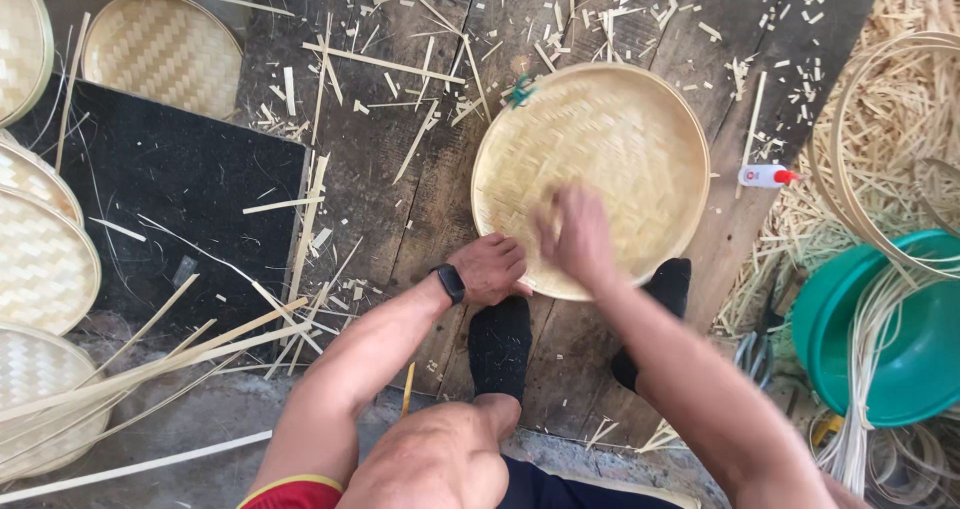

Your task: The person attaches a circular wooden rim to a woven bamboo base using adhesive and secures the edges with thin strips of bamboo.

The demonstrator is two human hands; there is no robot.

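At the far left several finished woven trays (40, 259) lay stacked along the edge, with one more tray (163, 51) at the far left corner beside a black mat (190, 184). Long bamboo strips (150, 364) fanned out across the near left, over the mat's near edge and the ground. Right of the mat ran dark wooden boards (400, 199), littered with short offcuts (385, 64) and slivers. The left hand (490, 269), a black watch (451, 283) on its wrist, sat at the near left rim of the round woven tray (600, 159), its fingers curled down over the rim and touching it; whether they truly pinched the edge could not be told. That tray lay flat on the boards in the middle of the scene, stretching away to the far side and to the right of both hands, with a small green tie (519, 92) on its far left rim. The right hand (575, 234) rested just inside the tray's near rim, right beside the left hand, blurred, its fingers bent onto the weave; no tool showed in it, and how far open it was could not be told. Two feet in black socks (500, 344) pressed against the tray's near edge below the hands. Farther right a small white bottle (765, 176) with a red cap lay on the boards, just off the tray's right rim. At the far right were bamboo hoops (850, 169) on a heap of shavings, and nearer, a green basin (900, 339) holding pale thin strips.
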